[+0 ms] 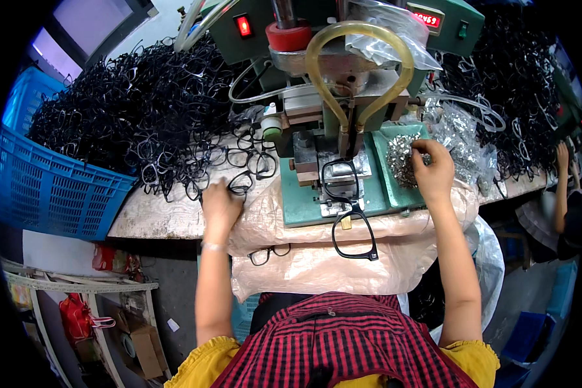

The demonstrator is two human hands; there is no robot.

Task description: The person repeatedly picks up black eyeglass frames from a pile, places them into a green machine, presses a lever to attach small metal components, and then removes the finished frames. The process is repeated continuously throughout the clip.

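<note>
Pinches right hand [434, 169] together over glittery metal bits [401, 160] in tray [392, 200], can't tell left hand's [222, 208] grip by rounded frame [239, 191]

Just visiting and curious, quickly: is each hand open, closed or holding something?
Left hand: curled by a glasses frame; hold can't be told.
Right hand: curled at metal bits; hold can't be told.
</note>
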